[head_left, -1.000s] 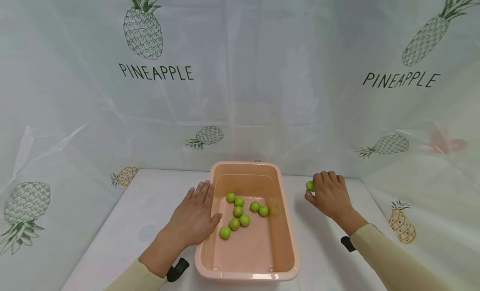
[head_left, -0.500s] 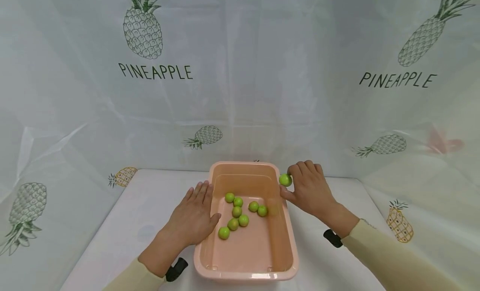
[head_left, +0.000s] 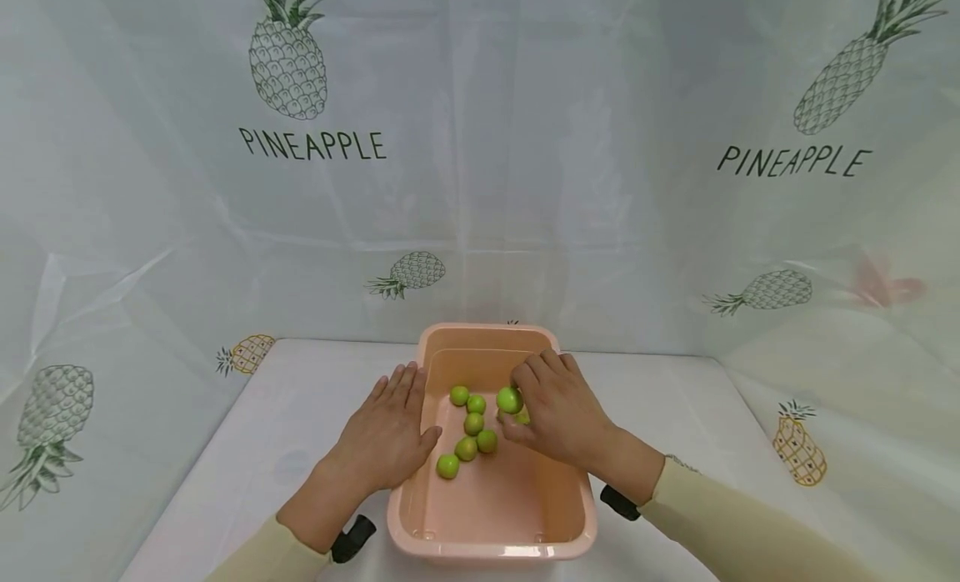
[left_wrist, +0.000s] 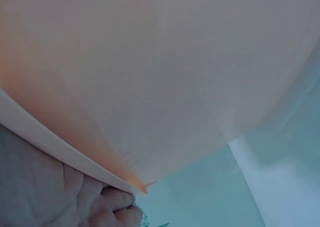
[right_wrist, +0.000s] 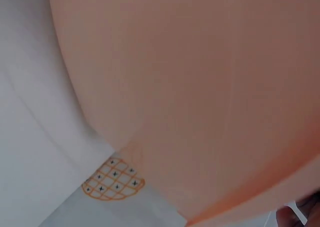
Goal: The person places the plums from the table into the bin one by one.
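Note:
In the head view a pink plastic basin [head_left: 491, 553] stands on the table with several small green limes [head_left: 466, 449] on its floor. My left hand [head_left: 390, 436] rests flat on the basin's left rim, fingers straight. My right hand [head_left: 562, 415] is over the basin's right half, pinching a bright green lime [head_left: 509, 400] between thumb and fingers. Behind it, limes on the basin floor are partly hidden. The left wrist view has the basin's outer wall [left_wrist: 160, 87] with the left palm [left_wrist: 45, 182] along the rim. Right fingertips [right_wrist: 287, 217] barely show in the right wrist view.
A white-covered table [head_left: 660, 449] extends on both sides of the basin. Behind it hangs a pale sheet [head_left: 525, 190] printed with pineapples, which also lines the sides. A black strap [head_left: 620, 503] is on the right wrist, and another [head_left: 353, 539] on the left.
My right hand has carried the lime leftward from the table's right side, past the basin's right rim, to over the inside. My left hand has stayed on the left rim.

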Motion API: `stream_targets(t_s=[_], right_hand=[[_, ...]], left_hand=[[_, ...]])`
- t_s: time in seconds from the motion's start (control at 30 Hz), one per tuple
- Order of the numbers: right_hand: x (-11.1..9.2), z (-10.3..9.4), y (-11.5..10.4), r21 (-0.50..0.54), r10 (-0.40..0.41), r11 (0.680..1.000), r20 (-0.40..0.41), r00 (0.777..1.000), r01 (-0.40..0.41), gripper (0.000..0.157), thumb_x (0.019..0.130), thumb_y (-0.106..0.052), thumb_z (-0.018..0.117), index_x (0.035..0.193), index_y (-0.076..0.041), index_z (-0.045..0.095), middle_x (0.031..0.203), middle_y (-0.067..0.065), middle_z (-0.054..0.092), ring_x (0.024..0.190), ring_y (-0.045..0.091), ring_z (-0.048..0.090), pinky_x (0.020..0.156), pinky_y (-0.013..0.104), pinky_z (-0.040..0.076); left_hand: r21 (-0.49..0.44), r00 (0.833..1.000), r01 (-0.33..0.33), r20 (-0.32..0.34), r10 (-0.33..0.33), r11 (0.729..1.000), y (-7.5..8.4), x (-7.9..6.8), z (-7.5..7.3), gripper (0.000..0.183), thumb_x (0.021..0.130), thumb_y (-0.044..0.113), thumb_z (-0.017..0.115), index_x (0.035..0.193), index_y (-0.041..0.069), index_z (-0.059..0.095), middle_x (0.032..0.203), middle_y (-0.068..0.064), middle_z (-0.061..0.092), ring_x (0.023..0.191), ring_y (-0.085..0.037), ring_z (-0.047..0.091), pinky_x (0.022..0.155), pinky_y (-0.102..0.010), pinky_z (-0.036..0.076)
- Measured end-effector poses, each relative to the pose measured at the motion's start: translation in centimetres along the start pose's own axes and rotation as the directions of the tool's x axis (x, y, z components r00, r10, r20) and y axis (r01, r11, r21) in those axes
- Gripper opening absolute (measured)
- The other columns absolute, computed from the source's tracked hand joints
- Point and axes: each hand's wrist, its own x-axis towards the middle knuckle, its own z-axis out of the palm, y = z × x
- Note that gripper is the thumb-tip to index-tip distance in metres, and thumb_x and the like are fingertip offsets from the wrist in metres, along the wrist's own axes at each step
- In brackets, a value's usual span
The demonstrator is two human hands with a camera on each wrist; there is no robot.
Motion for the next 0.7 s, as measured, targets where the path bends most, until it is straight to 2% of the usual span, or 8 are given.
stream_targets(t_s=[0.27,0.5,0.7], right_hand=[[0.1,0.8,-1.6,0.012,-0.012,1.0,0.081,0.997,0.011,0.031,0.085,-0.039,0.072,0.09,-0.013,0.054,0.085,-0.003,0.05,0.083,0.018,0.043,0.075,0.033,0.034],[-0.1,1.3,-2.2,0.018,-0.048,0.999,0.081,0.996,0.047,0.038,0.084,-0.044,0.078,0.089,-0.014,0.055,0.082,-0.004,0.048,0.081,0.017,0.043,0.073,0.032,0.034],[-0.3,1.5,-2.4,-0.011,-0.041,0.999,0.121,0.992,0.043,0.041,0.084,-0.048,0.079,0.089,-0.015,0.055,0.081,-0.005,0.047,0.079,0.016,0.04,0.074,0.032,0.031]], left_hand=[[-0.002,1.0,0.001,0.013,-0.001,1.0,-0.1,0.2,-0.1,0.084,0.106,0.049,0.055,0.164,-0.007,0.027,0.171,-0.026,0.026,0.161,-0.041,0.023,0.131,-0.056,0.023],[-0.013,1.0,-0.006,-0.001,0.006,1.0,-0.2,0.1,0.0,0.084,0.106,0.047,0.056,0.163,-0.008,0.028,0.171,-0.027,0.027,0.16,-0.042,0.024,0.13,-0.056,0.023],[-0.019,1.0,-0.006,-0.003,0.006,1.0,-0.2,0.2,0.2,0.084,0.106,0.046,0.057,0.163,-0.008,0.028,0.171,-0.027,0.027,0.16,-0.042,0.024,0.13,-0.056,0.023]])
